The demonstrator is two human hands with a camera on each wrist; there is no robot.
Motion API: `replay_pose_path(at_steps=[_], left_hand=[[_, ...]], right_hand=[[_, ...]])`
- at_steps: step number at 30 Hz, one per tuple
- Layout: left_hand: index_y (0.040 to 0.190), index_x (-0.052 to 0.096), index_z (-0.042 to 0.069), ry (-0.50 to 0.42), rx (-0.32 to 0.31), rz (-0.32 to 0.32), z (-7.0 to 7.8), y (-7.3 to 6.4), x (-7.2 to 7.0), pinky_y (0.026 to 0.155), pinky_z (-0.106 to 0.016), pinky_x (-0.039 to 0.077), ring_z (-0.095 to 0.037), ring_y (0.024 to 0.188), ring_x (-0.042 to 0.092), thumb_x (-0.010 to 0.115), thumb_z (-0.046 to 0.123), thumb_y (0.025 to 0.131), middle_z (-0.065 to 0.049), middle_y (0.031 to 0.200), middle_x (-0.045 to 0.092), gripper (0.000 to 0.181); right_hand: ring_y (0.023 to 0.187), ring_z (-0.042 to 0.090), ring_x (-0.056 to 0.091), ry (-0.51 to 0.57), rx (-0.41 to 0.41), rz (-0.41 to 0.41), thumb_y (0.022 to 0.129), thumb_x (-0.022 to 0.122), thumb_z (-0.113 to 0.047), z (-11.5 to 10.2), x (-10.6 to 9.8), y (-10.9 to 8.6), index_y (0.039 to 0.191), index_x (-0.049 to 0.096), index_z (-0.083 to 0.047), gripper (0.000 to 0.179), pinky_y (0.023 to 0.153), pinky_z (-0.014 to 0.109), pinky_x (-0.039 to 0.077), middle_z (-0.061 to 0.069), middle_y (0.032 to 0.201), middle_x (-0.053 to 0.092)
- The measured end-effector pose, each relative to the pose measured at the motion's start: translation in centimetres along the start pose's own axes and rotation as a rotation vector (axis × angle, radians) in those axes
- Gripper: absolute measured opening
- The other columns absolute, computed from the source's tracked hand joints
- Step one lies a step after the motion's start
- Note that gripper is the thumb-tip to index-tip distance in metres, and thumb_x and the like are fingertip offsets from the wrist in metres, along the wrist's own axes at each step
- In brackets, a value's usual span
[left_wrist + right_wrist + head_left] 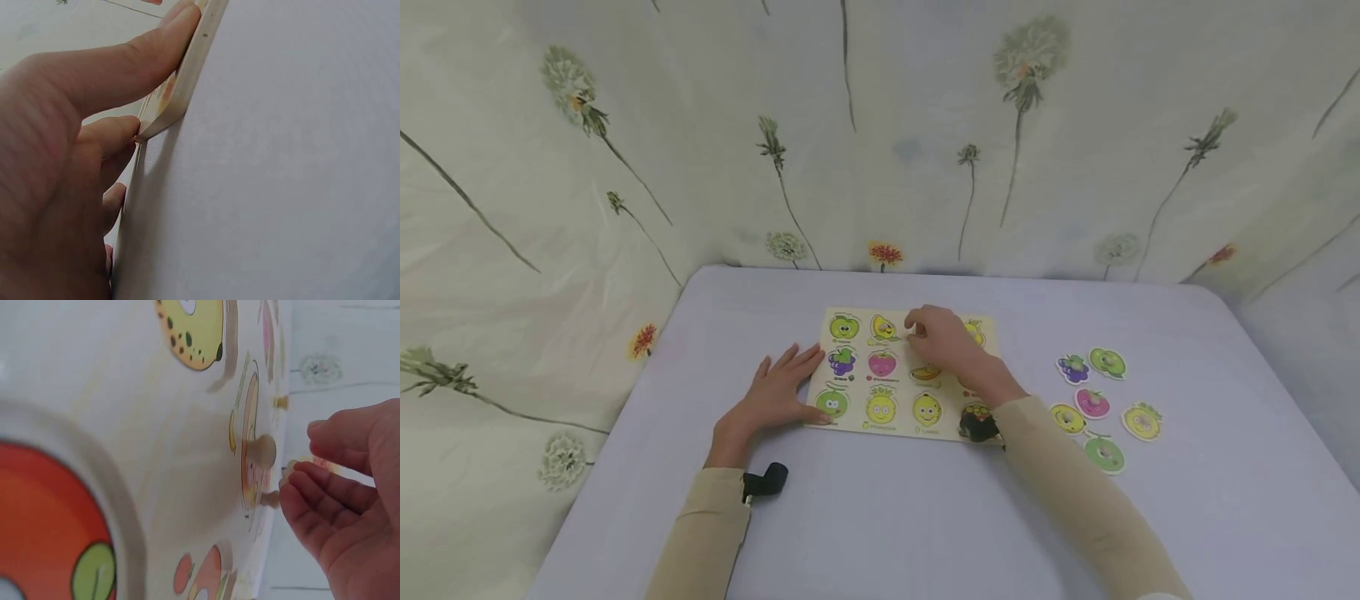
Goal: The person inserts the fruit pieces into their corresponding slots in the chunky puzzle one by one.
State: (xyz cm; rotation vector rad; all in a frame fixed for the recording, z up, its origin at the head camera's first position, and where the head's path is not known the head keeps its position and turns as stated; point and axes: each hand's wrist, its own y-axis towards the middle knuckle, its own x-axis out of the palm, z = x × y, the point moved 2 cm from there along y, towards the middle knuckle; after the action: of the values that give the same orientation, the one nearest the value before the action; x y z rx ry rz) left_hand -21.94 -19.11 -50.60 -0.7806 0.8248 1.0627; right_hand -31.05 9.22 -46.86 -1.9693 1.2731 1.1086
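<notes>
A pale wooden fruit puzzle board lies on the table, with rows of printed fruits. My left hand steadies its left side. In the left wrist view the thumb presses on the board's edge, while the other fingers lie at the side near the corner. Over the board's upper middle is my right hand, thumb and fingers apart with nothing visible between them. Close to those fingers, a wooden knob stands up from the banana piece. The right hand and forearm hide some pictures on the right.
Right of the board lie several loose knobbed pieces: grapes, a round green fruit, a strawberry, a yellow fruit, a pineapple and a green melon. A flowered curtain hangs behind the white table.
</notes>
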Motion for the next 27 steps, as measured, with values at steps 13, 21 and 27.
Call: replay_pose_path(at_steps=[13,21,27], left_hand=[[0.158,0.026,0.022,0.003,0.005,0.007,-0.1,0.0,0.1,0.124,-0.062,0.0,-0.028,0.157,0.008,0.08,0.059,0.069,0.005,0.167,0.021,0.111],[0.159,0.025,0.022,0.012,-0.001,0.002,-0.3,0.1,0.2,0.124,-0.062,-0.001,-0.028,0.157,0.007,0.08,0.059,0.07,0.006,0.167,0.02,0.111],[0.159,0.025,0.022,0.015,-0.004,-0.002,-0.3,0.1,0.2,0.124,-0.062,-0.001,-0.027,0.157,0.007,0.08,0.058,0.07,0.006,0.167,0.02,0.11]], right_hand=[[0.094,0.024,0.057,0.021,0.058,0.031,0.096,0.063,-0.026,2.1,-1.6,-1.7,0.119,0.068,-0.012,0.027,0.083,0.038,0.052,0.007,0.106,0.065],[0.089,0.026,0.054,-0.009,0.08,0.081,0.094,0.063,-0.02,3.0,-2.1,-2.5,0.118,0.067,-0.009,0.027,0.077,0.037,0.048,0.01,0.1,0.062],[0.089,0.026,0.054,-0.027,0.085,0.105,0.094,0.062,-0.018,3.8,-2.1,-2.9,0.117,0.067,-0.008,0.026,0.078,0.038,0.049,0.011,0.1,0.062]])
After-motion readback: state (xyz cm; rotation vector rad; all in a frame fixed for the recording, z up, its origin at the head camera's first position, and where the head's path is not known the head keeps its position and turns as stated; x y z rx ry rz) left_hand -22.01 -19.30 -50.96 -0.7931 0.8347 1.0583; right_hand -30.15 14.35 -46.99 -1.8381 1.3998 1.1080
